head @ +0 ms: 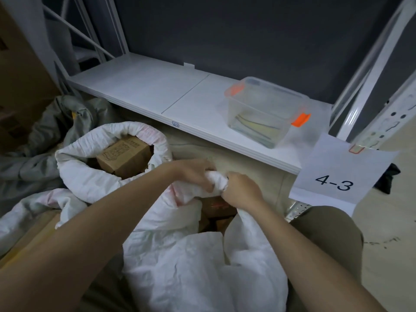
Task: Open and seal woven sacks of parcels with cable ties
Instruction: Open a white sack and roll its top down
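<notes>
Left hand (198, 174) and right hand (240, 190) | fingers clamped on the white sack (180, 255) mouth, bunching it, likely for tying | cable ties wait in clear box (265, 111)

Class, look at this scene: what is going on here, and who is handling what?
A person is bunching the mouth of a white woven sack with both hands: the left hand and right hand grip the gathered neck. No tie shows on it. Behind it, a second sack stands open with a cardboard box inside. A clear tub sits on the white shelf.
</notes>
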The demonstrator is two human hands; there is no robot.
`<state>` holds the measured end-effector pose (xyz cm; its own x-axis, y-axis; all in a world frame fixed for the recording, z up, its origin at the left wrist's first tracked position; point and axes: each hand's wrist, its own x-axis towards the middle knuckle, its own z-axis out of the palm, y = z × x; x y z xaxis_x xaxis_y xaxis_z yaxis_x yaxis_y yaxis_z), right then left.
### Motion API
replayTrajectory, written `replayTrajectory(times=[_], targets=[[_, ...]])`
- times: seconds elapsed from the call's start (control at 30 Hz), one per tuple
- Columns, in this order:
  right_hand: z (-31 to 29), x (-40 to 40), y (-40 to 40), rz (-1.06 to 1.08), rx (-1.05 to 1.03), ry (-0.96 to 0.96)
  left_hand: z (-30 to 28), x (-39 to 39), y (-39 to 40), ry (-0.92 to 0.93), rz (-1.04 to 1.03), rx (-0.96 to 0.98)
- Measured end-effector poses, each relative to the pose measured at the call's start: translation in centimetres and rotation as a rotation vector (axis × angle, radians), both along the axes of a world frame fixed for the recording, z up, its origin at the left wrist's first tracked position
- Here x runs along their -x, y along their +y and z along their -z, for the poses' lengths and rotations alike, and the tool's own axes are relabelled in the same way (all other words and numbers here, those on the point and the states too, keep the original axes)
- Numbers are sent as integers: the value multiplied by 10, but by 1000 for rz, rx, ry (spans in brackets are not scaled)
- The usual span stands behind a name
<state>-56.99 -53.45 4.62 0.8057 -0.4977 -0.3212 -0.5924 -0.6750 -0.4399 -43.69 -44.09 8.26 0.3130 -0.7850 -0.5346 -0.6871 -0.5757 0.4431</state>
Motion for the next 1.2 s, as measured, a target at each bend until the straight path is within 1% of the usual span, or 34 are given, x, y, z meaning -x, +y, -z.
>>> replayTrajectory(times=[0.03,0.07,0.1,0.13,0.17,0.2,0.23,0.27,0.3,0.33,0.37,0.4,0.43,0.47,0.5,0.53,0.57,0.6,0.63,0.67,0.7,0.73,0.77,0.8,0.83,0.87,0.9,0.93,0.97,1.0,1.07,1.1,1.13,1.2], targets=[[1,1,-3,73,-252,39,1,2,3,-229,95,42],[1,2,-4,142,-452,64,9,4,5,-463,182,108],[-4,3,-4,166,-503,120,15,6,6,-610,236,156],[-5,3,-6,128,-362,150,22,7,7,-626,217,190],[-6,3,-5,26,-56,171,26,9,7,-533,155,229],[-4,4,-3,-53,271,115,30,7,6,-361,51,278],[-10,6,4,-111,480,47,31,2,4,-119,-76,297],[-9,4,7,-128,552,-30,29,0,4,136,-173,285],[-10,8,9,-148,527,-52,24,-1,4,340,-238,258],[1,0,12,-139,431,-37,22,-3,4,466,-254,206],[11,-8,8,-44,322,21,21,-6,5,454,-216,134],[22,-9,0,109,214,129,22,-7,6,315,-129,62],[21,1,-7,195,68,344,26,-8,8,63,-28,1],[27,5,-15,282,-87,448,30,-7,9,-217,55,0],[26,4,-18,280,-281,392,34,-7,10,-387,73,30],[26,-6,-25,203,-400,248,41,-9,8,-431,29,59],[25,-6,-25,82,-333,124,44,-12,8,-381,-32,68],[20,-1,-21,-2,-138,73,46,-18,5,-234,-94,61],[13,8,-18,-79,180,44,44,-22,3,-22,-173,33],[15,2,-10,-121,393,-10,40,-25,1,212,-256,21],[21,1,-11,-105,402,-84,33,-25,-1,427,-324,17],[25,-5,-10,-65,288,-93,29,-26,-3,517,-370,34],[29,-10,-11,48,85,-97,27,-24,-5,445,-369,58],[33,-16,-17,177,-119,-97,28,-22,-8,224,-321,69],[38,-22,-23,295,-285,-120,31,-20,-10,-54,-255,94],[39,-28,-30,370,-368,-155,33,-16,-12,-327,-197,155],[36,-36,-34,410,-392,-198,32,-10,-10,-526,-169,242],[31,-44,-36,429,-449,-242,29,-5,-7,-618,-171,329],[24,-55,-42,445,-550,-285,23,0,-4,-615,-192,407],[19,-67,-49,455,-663,-309,18,3,-1,-538,-235,447],[-1,-87,-62,458,-833,-243,3,11,6,-277,-364,445],[-8,-96,-67,450,-906,-213,-7,16,10,-129,-413,376],[-13,-104,-70,446,-968,-210,-15,20,13,-18,-414,299],[-19,-117,-71,473,-1040,-292,-23,30,20,54,-317,137]])
